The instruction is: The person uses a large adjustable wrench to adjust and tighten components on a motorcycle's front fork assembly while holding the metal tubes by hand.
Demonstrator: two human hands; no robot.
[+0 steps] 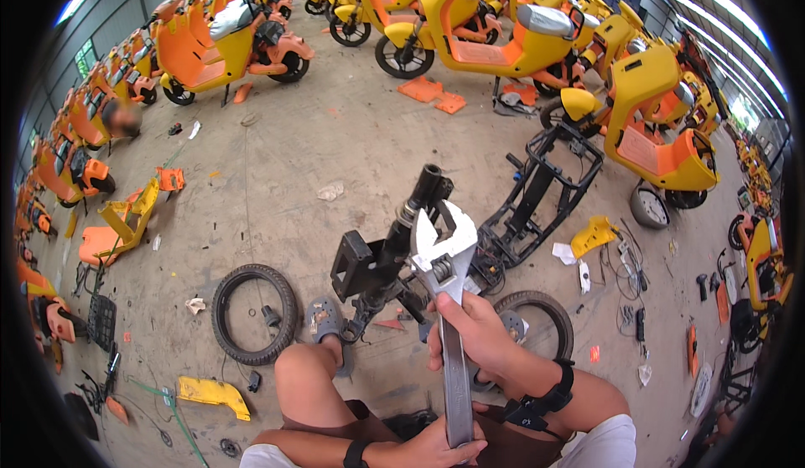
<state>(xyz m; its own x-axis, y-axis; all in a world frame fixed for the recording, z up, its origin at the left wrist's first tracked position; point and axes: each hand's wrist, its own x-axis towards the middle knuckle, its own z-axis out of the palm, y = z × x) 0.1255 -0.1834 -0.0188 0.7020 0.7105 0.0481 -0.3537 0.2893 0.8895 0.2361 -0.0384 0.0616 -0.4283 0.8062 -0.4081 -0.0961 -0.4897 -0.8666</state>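
Observation:
A large silver adjustable wrench [455, 359] stands upright between my hands, jaws up and apart. High on its handle, just below the head, my right hand [480, 331] is closed round it. Lower down, my left hand [432, 445] grips the handle's end. Behind the wrench head rises the black steering tube [428, 184] of a stripped scooter frame, with a metal collar [407, 215] and a boxy black bracket [359, 265] on it. Whether the jaws touch the tube I cannot tell. The black frame [537, 204] stretches away to the right.
Loose tyres lie at left [220, 307] and right [563, 317] of my feet. A yellow panel [211, 394], a yellow body piece [126, 221] and cables [633, 275] are on the floor. Rows of yellow-orange scooters [495, 53] stand farther off.

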